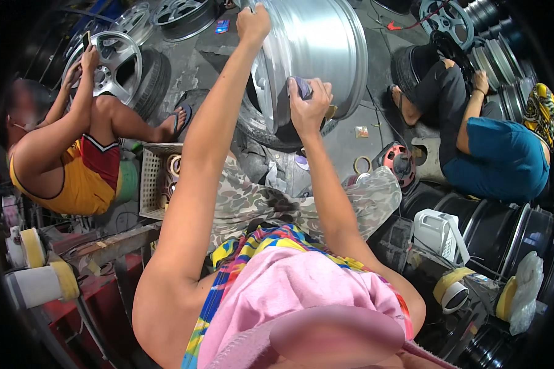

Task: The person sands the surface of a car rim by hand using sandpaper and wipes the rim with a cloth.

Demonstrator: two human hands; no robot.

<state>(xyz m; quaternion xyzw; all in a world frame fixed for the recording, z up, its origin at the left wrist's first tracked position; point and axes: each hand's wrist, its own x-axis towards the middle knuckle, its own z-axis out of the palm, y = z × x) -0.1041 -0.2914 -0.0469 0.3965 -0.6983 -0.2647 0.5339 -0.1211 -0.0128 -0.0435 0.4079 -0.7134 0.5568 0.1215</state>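
Observation:
A bare silver alloy wheel rim (pixel 316 50) stands on its side before me, resting on a tyre (pixel 277 138) on the floor. My left hand (pixel 255 24) is closed on the rim's edge at its far left. Lower down, my right hand (pixel 310 105) grips a small purple-grey pad (pixel 301 87), which looks like folded sandpaper or a sanding pad. The pad is close to the rim's near left edge; whether it touches the metal cannot be told. Part of the rim's spoked face shows to the left of my right hand.
A seated person (pixel 69 170) holds a phone at left; another person (pixel 494 157) bends over a wheel at right. A plastic crate (pixel 153 182) with tape rolls stands by my left leg. Near my right knee lie a tape roll (pixel 363 164) and a red-black reel-like object (pixel 398 161).

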